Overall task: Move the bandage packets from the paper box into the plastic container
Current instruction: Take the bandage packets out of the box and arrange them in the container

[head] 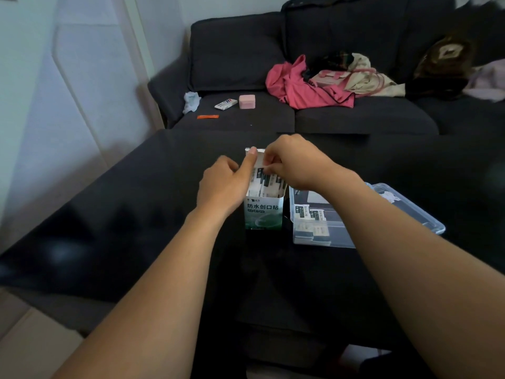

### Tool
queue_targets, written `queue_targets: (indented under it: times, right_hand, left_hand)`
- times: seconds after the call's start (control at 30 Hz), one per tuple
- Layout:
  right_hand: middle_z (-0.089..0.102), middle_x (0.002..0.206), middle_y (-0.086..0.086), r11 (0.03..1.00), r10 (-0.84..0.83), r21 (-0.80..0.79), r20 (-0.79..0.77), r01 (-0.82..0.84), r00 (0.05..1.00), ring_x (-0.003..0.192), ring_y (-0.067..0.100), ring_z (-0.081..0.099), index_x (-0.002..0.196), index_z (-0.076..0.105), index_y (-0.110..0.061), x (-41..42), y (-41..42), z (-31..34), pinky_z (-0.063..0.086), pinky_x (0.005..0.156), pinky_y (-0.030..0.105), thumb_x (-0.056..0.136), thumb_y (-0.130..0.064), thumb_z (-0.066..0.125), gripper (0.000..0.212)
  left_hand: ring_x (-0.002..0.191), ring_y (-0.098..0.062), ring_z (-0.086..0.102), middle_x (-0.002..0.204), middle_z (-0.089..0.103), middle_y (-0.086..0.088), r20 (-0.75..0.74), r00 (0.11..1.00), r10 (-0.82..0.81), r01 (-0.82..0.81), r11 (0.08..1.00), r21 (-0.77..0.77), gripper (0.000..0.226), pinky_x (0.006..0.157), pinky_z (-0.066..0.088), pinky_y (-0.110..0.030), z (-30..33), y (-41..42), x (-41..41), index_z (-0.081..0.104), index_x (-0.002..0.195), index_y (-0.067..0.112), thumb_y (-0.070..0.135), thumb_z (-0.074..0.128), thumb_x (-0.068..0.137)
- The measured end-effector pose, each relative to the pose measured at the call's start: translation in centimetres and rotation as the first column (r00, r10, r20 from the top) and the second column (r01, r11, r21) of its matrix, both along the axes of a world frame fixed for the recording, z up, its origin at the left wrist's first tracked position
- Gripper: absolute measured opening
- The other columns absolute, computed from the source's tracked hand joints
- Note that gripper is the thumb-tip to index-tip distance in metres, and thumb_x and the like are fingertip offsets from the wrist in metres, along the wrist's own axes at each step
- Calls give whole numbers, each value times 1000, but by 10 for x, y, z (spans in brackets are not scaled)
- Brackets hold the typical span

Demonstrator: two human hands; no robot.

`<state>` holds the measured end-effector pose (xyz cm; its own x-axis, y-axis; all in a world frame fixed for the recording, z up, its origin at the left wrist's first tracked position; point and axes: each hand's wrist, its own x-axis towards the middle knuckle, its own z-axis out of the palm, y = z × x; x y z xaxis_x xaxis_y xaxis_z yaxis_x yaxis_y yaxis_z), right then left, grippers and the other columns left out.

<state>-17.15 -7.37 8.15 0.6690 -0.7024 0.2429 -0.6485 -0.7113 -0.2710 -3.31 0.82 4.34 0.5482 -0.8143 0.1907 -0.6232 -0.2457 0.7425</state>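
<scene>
A white and green paper box [263,214] stands upright on the black table [136,214], its top flap open. Several bandage packets [269,184] stick up inside it. My left hand [226,184] holds the box's left side, with the index finger stretched up along the open flap. My right hand [295,162] is over the box mouth, its fingertips pinched on the top of the packets. Just right of the box lies a clear plastic container [410,212] with a few packets [310,217] in its near left end. My right forearm crosses over it.
A dark sofa [355,119] stands behind the table, with pink and beige clothes, a pink case [247,101], a small white pack and an orange strip on its cushions. A white wall runs along the left.
</scene>
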Motion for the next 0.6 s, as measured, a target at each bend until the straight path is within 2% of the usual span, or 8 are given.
queue_targets:
  times: [0.07,0.13,0.17,0.23,0.37,0.47,0.6]
  right_hand:
    - [68,96,5,1000,7,-11,36,-6,999,86,25,66,87,69,-26,-5,1,11,56,83,43,89,-26,71,3]
    - [70,88,5,1000,11,-29,86,-9,996,76,22,67,82,66,-23,-11,2,24,58,76,40,91,-21,70,10]
    - [70,85,5,1000,17,-19,114,-15,993,67,19,69,82,66,-18,-14,3,30,59,68,37,92,-18,69,10]
    - [69,78,2,998,26,51,189,-37,982,51,13,68,87,67,-10,-21,4,38,55,48,26,94,-12,66,8]
    - [67,75,-4,997,22,63,227,-37,974,56,5,68,86,68,-13,-22,2,29,50,47,11,94,-12,67,8]
    - [70,83,5,990,30,126,220,-59,975,58,12,72,88,68,-6,-19,3,14,59,51,25,95,-8,65,8]
    - [69,90,8,994,64,68,215,-80,975,69,23,73,91,69,-7,-15,3,11,62,63,38,94,-9,66,4]
  left_hand:
    - [92,-18,61,100,61,2,14,1000,13,-10,979,-204,64,75,46,-33,-1,-1,0,57,117,16,73,55,87]
    - [92,-15,58,105,56,2,54,999,-3,24,920,-390,60,75,47,-29,-1,-1,0,54,120,17,63,67,84]
    - [92,-14,56,107,54,2,62,998,-24,49,900,-434,56,76,47,-26,-1,-2,-1,55,119,16,57,72,84]
    - [94,-12,53,110,53,1,58,995,-86,103,899,-425,49,79,45,-20,-1,-4,-2,57,117,15,46,76,85]
    - [89,-9,53,112,53,-3,151,973,-176,215,931,-296,30,71,39,-5,-6,-8,0,60,107,19,32,78,86]
    - [92,-11,52,112,50,-3,199,958,-206,254,932,-257,26,71,37,-2,-8,-10,3,66,108,15,26,78,88]
    - [97,-15,51,111,46,-3,196,949,-245,279,945,-169,30,77,36,-17,-12,-12,7,72,109,8,28,78,88]
